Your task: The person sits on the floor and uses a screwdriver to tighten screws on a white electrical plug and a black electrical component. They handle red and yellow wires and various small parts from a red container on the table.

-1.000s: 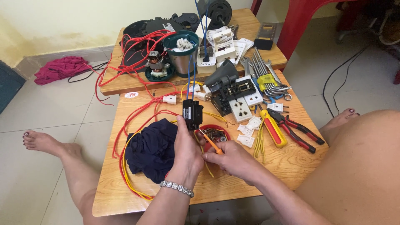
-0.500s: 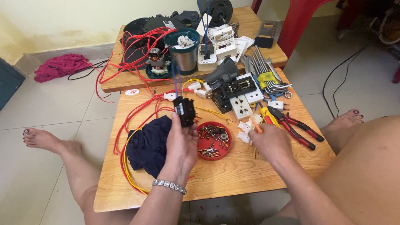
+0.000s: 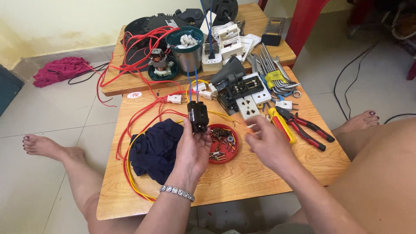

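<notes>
Your left hand [image 3: 193, 149] grips the black switch [image 3: 198, 116] above the red dish [image 3: 222, 144] of screws while your right hand [image 3: 265, 141] pinches something small nearby; a slip could scatter those screws.

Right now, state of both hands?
Left hand: closed on a small black switch box with blue wires.
Right hand: blurred, fingertips pinched; whether it holds anything cannot be told.

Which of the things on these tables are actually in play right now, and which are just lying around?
In hand:
left hand holding black switch block with blue wires
right hand
red dish of screws

Lying about:
pliers
hex keys
dark cloth
steel cup
</notes>
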